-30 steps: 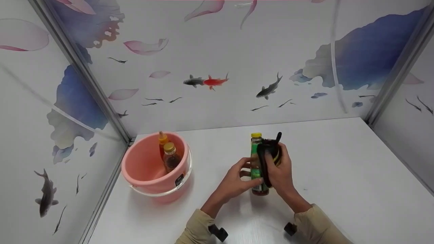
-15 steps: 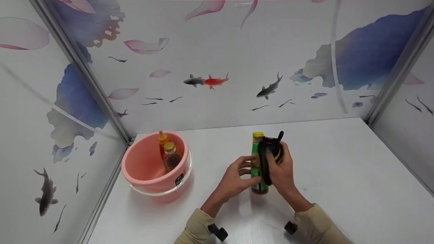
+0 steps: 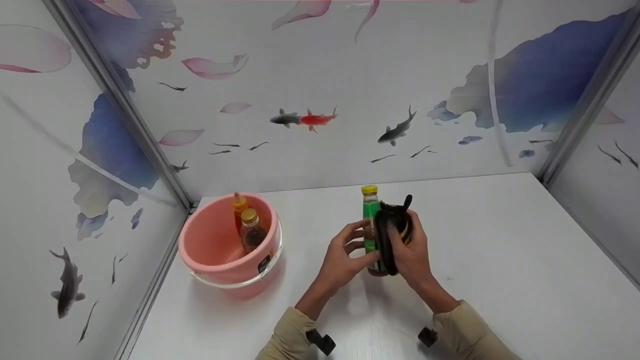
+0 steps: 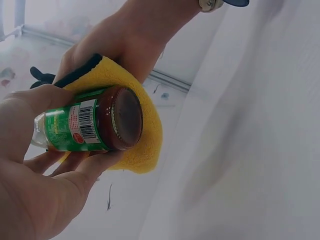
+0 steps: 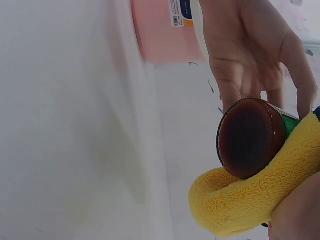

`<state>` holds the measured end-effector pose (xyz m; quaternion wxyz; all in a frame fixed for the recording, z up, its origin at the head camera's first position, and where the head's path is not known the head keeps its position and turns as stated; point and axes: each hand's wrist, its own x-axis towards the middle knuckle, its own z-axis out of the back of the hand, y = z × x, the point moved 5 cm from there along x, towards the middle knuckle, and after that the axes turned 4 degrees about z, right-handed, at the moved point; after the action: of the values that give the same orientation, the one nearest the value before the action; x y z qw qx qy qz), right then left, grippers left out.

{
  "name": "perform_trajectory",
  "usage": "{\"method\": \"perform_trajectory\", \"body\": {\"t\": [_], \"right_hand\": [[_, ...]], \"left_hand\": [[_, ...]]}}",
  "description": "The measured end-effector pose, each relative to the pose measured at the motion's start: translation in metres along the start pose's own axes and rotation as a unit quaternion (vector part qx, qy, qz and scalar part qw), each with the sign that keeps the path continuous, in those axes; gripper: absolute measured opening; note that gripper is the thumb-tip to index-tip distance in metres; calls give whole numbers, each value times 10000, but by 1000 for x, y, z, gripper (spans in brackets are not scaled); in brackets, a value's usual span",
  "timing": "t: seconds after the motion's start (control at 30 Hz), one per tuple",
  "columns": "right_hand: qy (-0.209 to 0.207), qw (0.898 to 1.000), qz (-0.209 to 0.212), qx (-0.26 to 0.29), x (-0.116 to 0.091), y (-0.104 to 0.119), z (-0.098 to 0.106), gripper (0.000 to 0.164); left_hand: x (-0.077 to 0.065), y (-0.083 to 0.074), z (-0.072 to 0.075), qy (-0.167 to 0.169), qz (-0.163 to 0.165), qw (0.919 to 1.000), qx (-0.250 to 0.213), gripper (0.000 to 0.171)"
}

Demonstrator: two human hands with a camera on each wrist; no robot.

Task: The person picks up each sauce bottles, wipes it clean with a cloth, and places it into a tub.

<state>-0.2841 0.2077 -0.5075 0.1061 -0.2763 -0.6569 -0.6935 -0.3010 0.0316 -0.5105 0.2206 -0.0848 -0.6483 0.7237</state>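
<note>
My left hand (image 3: 341,256) grips a glass sauce bottle (image 3: 370,206) with a yellow cap, green label and dark brown contents. Fingers are on one side of it and the thumb on the other. The bottle is held upright off the table, and its round base (image 5: 250,140) shows in the right wrist view. My right hand (image 3: 414,252) holds a cleaning cloth (image 3: 385,240), black outside, with a fluffy yellow face (image 4: 150,145) laid against the bottle's side. A black loop sticks up from the cloth. Part of the label is hidden behind it.
A pink bucket (image 3: 200,257) with a clear handle stands on the white table (image 3: 500,260) to the left. Inside are a squeeze bottle (image 3: 240,204) with a pointed nozzle and a gold-capped bottle (image 3: 252,232) of dark liquid. Patterned panels (image 3: 320,65) enclose the table.
The bottle has moved up and slightly left, with both hands and the cloth following. More of its neck shows above the cloth. The bucket has stayed in place.
</note>
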Motion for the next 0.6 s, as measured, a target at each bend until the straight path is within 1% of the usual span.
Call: {"method": "perform_trajectory", "body": {"t": [0.1,0.2,0.37,0.5,0.6], "right_hand": [[43,10000,0,-7,-1,0,-2,39],[65,10000,-16,-6,-1,0,-3,39],[94,9999,-41,-56,-2,-1,-6,38],[173,9998,-87,-18,-4,-3,-8,38],[200,9997,-127,27,-5,-3,-9,38]], "left_hand": [[1,0,2,-117,10,9999,-72,70],[1,0,5,-207,78,9993,-316,72],[3,0,10,-361,167,9964,-745,70],[5,-1,13,-455,118,9956,-815,68],[5,-3,14,-502,17,9958,-769,66]]}}
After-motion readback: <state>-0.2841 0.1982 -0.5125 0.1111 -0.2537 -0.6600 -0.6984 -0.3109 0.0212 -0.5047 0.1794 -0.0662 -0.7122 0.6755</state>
